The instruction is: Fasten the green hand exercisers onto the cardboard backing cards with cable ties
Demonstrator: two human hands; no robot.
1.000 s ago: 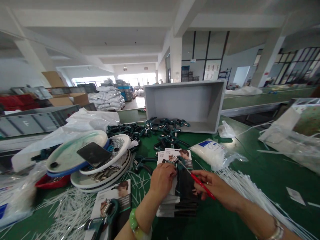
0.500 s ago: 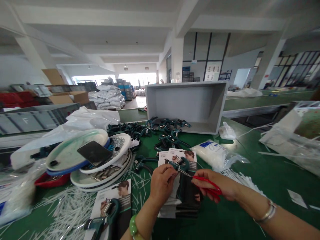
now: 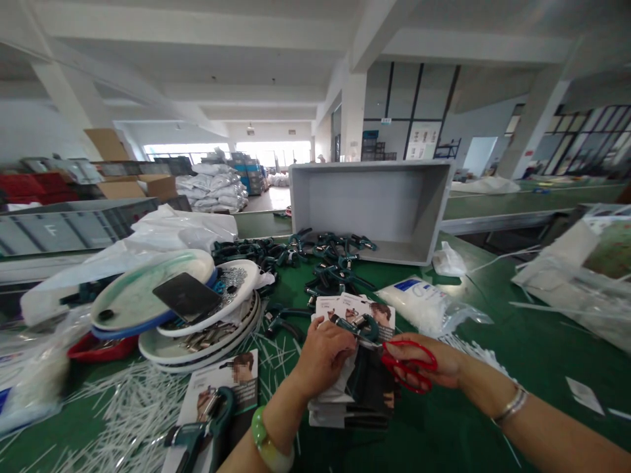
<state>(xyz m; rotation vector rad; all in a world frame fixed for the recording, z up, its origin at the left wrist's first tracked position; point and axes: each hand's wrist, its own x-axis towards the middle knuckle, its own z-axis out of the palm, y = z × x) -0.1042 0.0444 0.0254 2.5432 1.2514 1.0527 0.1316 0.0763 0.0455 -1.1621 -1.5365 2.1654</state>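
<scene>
My right hand has its fingers in the handles of red-handled scissors. Their blades point left, toward a dark green sprung hand grip lying on a stack of printed cards. Close to the blade tips, my left hand is closed at the left side of this grip, over the cards. Its curled fingertips hide whatever they pinch. Another printed card at the lower left carries a similar dark green grip.
Loose white plastic ties cover the table's left front. Behind them, stacked round trays hold metal parts and a dark tablet-like slab. More grips lie heaped before a tipped grey crate. A plastic bag lies right.
The scissors' handles have spread wider apart in my right hand. My left hand has shifted slightly and its fingers now cover more of the spot near the blades.
</scene>
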